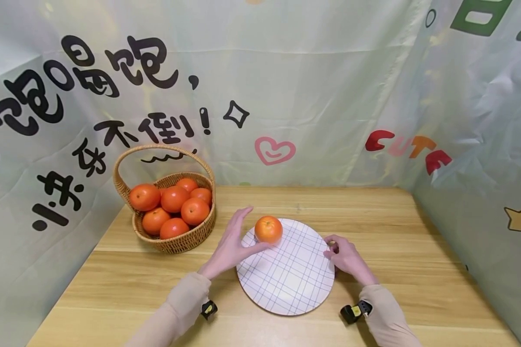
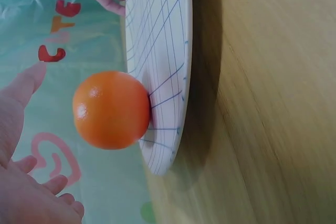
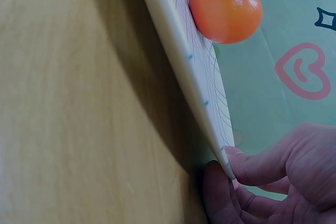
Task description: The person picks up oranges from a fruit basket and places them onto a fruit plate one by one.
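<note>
An orange point(image 1: 268, 230) sits on the far left part of a round white plate point(image 1: 296, 279) with a blue grid pattern. My left hand point(image 1: 236, 243) is spread beside the orange, thumb and fingers apart. In the left wrist view a gap shows between that hand point(image 2: 26, 182) and the orange point(image 2: 111, 110). At the plate's right rim, my right hand point(image 1: 346, 256) pinches the edge. The right wrist view shows its thumb point(image 3: 262, 166) on the upper face and fingers beneath the rim.
A wicker basket point(image 1: 173, 245) with a tall handle stands at the back left, holding several orange-red fruits point(image 1: 174, 199). A printed cloth point(image 1: 321, 96) hangs behind the wooden table point(image 1: 416, 270) and along its sides.
</note>
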A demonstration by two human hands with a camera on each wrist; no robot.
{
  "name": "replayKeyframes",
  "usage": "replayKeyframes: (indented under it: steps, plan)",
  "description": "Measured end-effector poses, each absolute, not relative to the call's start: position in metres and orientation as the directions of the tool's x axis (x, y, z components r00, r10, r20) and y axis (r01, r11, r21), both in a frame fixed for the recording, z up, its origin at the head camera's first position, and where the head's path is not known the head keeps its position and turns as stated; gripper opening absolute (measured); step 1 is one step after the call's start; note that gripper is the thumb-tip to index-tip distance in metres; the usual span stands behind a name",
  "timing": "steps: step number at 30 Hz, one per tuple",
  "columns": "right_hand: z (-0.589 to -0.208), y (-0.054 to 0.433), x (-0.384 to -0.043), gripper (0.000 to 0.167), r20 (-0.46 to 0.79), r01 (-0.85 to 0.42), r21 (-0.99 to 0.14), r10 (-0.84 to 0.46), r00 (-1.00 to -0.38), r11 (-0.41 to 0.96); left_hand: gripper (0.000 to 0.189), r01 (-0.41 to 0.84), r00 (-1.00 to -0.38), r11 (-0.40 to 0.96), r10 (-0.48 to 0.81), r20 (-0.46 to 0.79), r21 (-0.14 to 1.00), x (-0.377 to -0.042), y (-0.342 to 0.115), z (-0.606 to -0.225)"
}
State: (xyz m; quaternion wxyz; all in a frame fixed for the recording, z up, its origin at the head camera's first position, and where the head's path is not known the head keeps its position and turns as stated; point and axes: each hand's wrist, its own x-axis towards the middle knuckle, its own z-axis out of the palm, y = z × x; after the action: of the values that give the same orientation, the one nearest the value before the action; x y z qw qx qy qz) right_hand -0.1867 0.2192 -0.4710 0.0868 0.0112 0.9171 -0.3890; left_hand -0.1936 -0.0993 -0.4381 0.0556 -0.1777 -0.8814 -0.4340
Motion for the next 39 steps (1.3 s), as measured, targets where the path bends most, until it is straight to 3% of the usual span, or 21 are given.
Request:
replayKeyframes:
  steps: [12, 22, 31, 39]
  plan:
    - [-0.472, 0.22, -0.186, 0.035, -0.156, 0.076, -0.716, -0.054, -0.986, 0.694, 0.095, 0.393, -0.914, 0.631, 0.188, 0.36, 0.669, -0.187, -0.139, -0.419]
    - [-0.473, 0.22, -0.187, 0.034, -0.164, 0.083, -0.716, -0.052, -0.985, 0.693, 0.084, 0.453, -0.849, 0.694, 0.146, 0.508, 0.559, -0.197, -0.182, -0.407]
    - [-0.475, 0.22, -0.187, 0.036, -0.161, 0.083, -0.721, -0.05, -0.986, 0.688, 0.079, 0.422, -0.815, 0.736, 0.054, 0.576, 0.529, -0.208, -0.222, -0.403]
    - [-0.473, 0.22, -0.186, 0.035, -0.162, 0.083, -0.725, -0.051, -0.985, 0.684, 0.078, 0.344, -0.823, 0.757, -0.041, 0.566, 0.556, -0.217, -0.251, -0.396]
